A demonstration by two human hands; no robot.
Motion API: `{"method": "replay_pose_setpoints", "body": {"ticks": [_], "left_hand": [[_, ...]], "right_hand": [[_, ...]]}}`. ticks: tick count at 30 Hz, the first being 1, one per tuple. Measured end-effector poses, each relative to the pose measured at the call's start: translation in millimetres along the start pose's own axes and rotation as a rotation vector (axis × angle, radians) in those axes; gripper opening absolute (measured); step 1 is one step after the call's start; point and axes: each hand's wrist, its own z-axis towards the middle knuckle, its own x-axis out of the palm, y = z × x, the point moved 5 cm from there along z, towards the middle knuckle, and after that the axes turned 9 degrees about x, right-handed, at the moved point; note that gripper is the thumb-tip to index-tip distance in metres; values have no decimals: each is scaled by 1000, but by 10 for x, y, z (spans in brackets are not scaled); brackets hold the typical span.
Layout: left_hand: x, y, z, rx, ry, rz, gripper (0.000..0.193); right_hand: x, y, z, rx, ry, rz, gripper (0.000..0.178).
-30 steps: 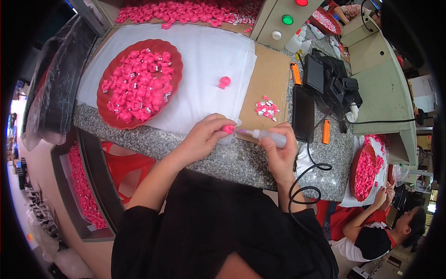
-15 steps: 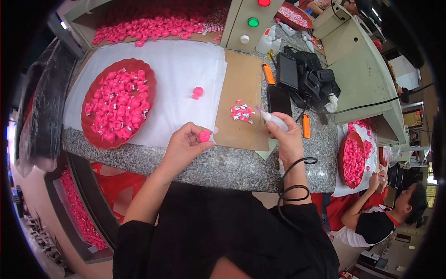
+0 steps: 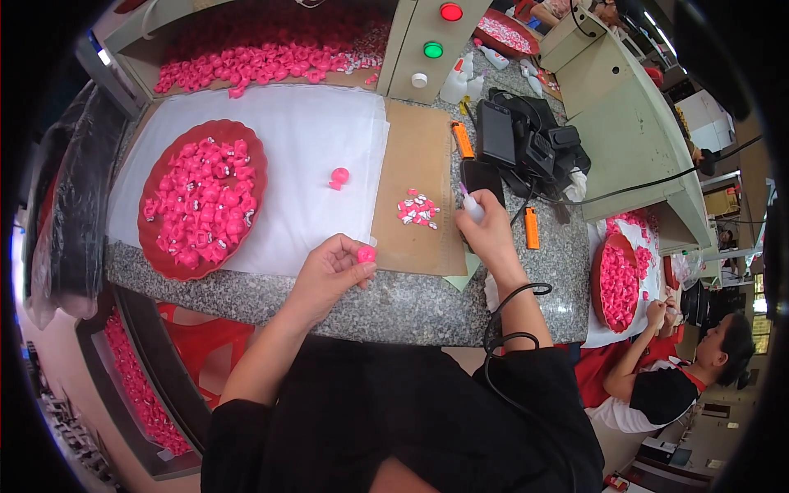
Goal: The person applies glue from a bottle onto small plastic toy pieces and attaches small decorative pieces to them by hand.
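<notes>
Between the fingertips of my left hand (image 3: 330, 275) is a small pink plastic figure part (image 3: 366, 254), held just above the front edge of the white sheet. My right hand (image 3: 491, 232) is closed around a small white squeeze bottle (image 3: 472, 207), its thin purple nozzle pointing up and away from me. Left of the bottle, a little pile of pink and white pieces (image 3: 418, 210) lies on brown cardboard (image 3: 411, 156). One loose pink figure part (image 3: 339, 178) rests on the white sheet (image 3: 300, 131). The fingers partly hide both held things.
A red scalloped tray (image 3: 156, 255) heaped with pink parts stands at the left. Orange lighters (image 3: 532, 228), a dark phone (image 3: 483, 176) and a black bag (image 3: 567, 156) lie to the right. A black cable (image 3: 493, 329) loops over my right forearm. A co-worker (image 3: 657, 386) sits at far right.
My right hand has drawn the bottle slightly back from the pile, and its nozzle now points more upright. The left hand has turned the pink part a little. The whole view has shifted slightly.
</notes>
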Motion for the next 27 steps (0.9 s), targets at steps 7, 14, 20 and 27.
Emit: {"method": "replay_pose_setpoints", "body": {"ticks": [7,14,20,27], "left_hand": [[-7,3,0,-8,8,-32,14],[-22,23,-7,-16,9,-18,14],[-44,55,-10,-8,36,-18,14],[-20,41,-19,13,21,-3,12]], "right_hand": [[100,164,48,-177,-11,-414,21],[77,207,112,-134,75,-374,22],[260,256,-89,-162,665,-342,21],[263,264,-98,-167,504,-286,21]]}}
